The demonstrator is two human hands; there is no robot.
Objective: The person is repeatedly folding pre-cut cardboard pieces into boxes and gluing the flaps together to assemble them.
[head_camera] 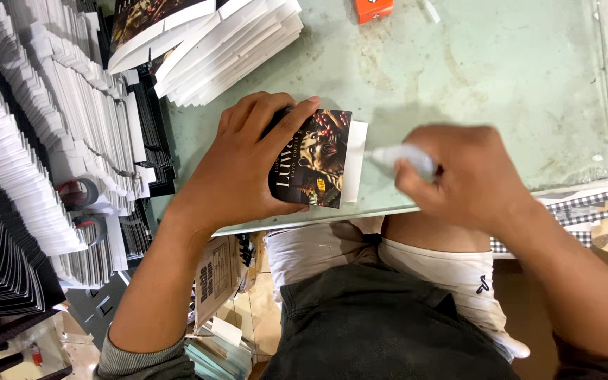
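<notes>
Glass: a greenish, scuffed glass top (pixel 501 77) covers the table; the near edge runs just under both hands.
Carton: a dark printed flat carton (pixel 312 160) lies on the glass near that edge, its white flap (pixel 355 160) sticking out to the right.
Left hand: the left hand (pixel 244 165) lies palm down over the left part of the carton, fingers spread across its top edge, pressing it flat on the glass; a press, not a closed grasp.
Right hand: the right hand (pixel 462 176) is clenched around a pale tube (pixel 404 157), blurred in the picture.
Tube tip: it points left at the white flap and sits just beside its right edge; whether it touches, I cannot tell.
Stacks: fanned stacks (pixel 230 39) of flat white cartons lie at the top of the glass, behind the left hand; many more rows (pixel 29 141) fill the left side.
Tape: grey tape rolls (pixel 79 193) sit among the left rows.
Orange box: a small orange box (pixel 373 8) lies at the top edge, well apart from the hands.
Lap: the person's lap shows below the table edge, in white cloth and dark cloth.
Checked cloth: a black-and-white checked cloth (pixel 589 205) lies at the right, under the glass edge.
</notes>
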